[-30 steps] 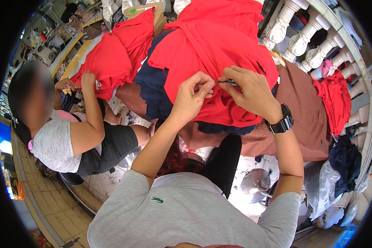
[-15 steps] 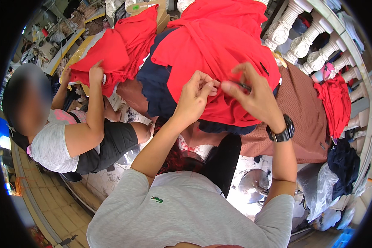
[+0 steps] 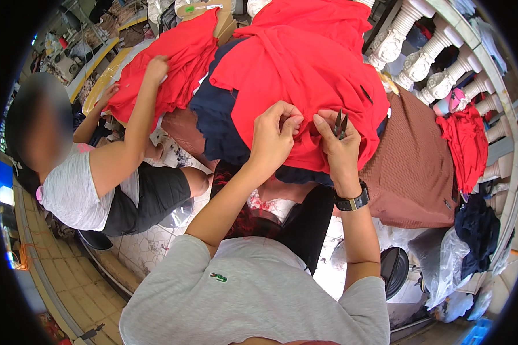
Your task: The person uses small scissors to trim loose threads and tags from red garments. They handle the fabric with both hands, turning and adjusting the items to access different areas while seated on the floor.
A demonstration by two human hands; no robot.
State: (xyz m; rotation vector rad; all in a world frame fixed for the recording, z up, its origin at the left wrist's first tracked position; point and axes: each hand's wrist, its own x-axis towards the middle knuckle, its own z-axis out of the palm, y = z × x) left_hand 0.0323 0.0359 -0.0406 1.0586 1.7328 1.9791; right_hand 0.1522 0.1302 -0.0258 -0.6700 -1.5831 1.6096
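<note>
Red cloth (image 3: 305, 69) lies heaped in front of me over dark navy cloth (image 3: 216, 121). Over its near part, my left hand (image 3: 275, 131) is closed in a pinch of thumb and fingertips. What sits in that pinch is too small to make out. Just to its right, my right hand (image 3: 342, 146) is closed round a pair of thread snips (image 3: 341, 123), their dark blades pointing up and away from me. The thumb and forefinger of this hand come together close to the left fingertips. A black watch is on my right wrist.
At left a co-worker (image 3: 115, 167) handles another red cloth (image 3: 184, 52). Brown textured cloth (image 3: 414, 167) covers the surface at right. White balusters (image 3: 411, 63) line the right edge, with a red garment (image 3: 466, 144) hanging there. A dark slim mark (image 3: 366, 94) shows on the red heap.
My right hand has come down and its raised fingers have closed; the snips' blades now show upright. My left hand barely moved. The co-worker's nearer hand has moved up and right over their red cloth.
</note>
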